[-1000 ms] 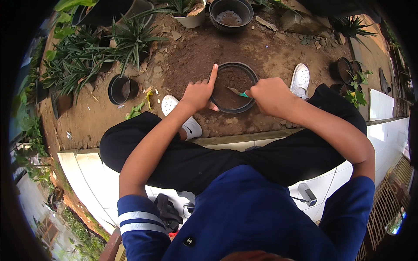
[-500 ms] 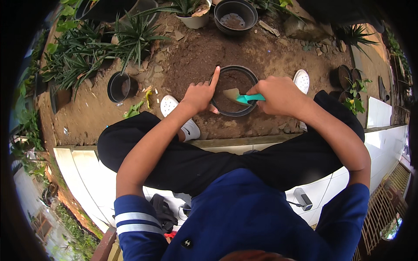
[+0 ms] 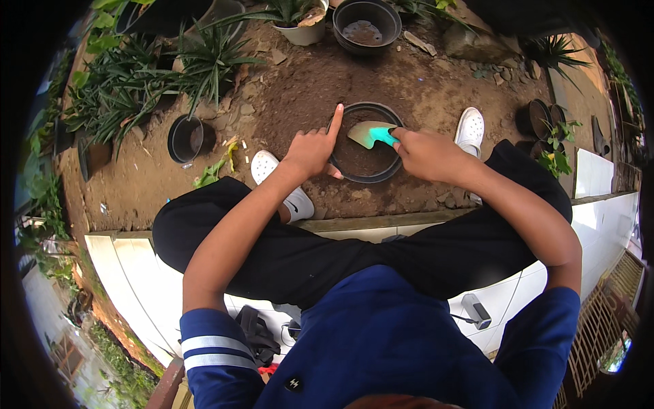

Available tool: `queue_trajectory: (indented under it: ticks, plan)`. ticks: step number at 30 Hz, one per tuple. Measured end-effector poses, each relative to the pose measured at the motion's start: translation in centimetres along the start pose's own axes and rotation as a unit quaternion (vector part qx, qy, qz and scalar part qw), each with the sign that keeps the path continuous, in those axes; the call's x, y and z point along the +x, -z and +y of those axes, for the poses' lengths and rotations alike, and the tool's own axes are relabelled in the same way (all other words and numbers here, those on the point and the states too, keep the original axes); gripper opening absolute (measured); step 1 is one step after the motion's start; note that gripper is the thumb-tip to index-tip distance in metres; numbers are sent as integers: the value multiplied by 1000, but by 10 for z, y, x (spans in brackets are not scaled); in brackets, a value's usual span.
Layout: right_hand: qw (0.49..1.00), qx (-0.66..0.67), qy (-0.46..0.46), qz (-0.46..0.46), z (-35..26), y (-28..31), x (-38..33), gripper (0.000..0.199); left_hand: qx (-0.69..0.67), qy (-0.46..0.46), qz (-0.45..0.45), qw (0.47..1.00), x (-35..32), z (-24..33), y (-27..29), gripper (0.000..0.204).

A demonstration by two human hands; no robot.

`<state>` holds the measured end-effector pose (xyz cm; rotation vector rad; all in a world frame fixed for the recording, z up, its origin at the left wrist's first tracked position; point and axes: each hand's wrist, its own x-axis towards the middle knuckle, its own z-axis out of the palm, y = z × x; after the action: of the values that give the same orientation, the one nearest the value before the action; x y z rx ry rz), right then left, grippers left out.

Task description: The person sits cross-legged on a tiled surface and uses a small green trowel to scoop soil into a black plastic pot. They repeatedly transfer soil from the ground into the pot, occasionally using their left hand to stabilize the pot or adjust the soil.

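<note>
A round black plant pot with soil inside sits on the ground between my feet. My left hand steadies it at the left side, index finger stretched along the rim and thumb on the near edge; the other fingers are partly hidden. In my right hand, at the pot's right side, is a hand trowel with a turquoise handle. The fingers are closed round that handle, and the tan-tipped blade points left over the soil inside the pot.
Loose dark soil spreads beyond the pot. Another black pot stands at the far side, a small one at the left. Spiky plants grow at upper left. My white shoes flank the pot; rocks lie upper right.
My right hand has turned the trowel: its blade has swung slightly up and now shows more of its side. My left hand keeps its place on the pot.
</note>
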<state>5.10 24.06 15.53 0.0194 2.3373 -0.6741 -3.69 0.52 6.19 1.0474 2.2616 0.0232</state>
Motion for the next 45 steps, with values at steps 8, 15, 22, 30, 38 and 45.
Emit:
queue_trajectory:
  ticks: [8,15,22,30,38,45]
  plan:
    - [997,-40,12,-60,-3,18,1,35,-3,1,5,1000,0,-2,-5,156]
    - [993,-106,45,5,0,-4,1,31,3,4,1,1000,4,-1,-4,155]
    - [988,-152,26,-11,-12,34,-6,26,-3,2,16,1000,1,-1,-5,157]
    - [977,-208,-5,-52,-16,5,-1,21,-1,-3,34,999,1,-2,-9,157]
    - [962,-273,21,-4,-19,14,-6,19,-21,-4,16,1000,3,1,-9,154]
    - [984,-149,69,67,-13,19,-10,30,-15,3,9,1000,1,1,-8,153]
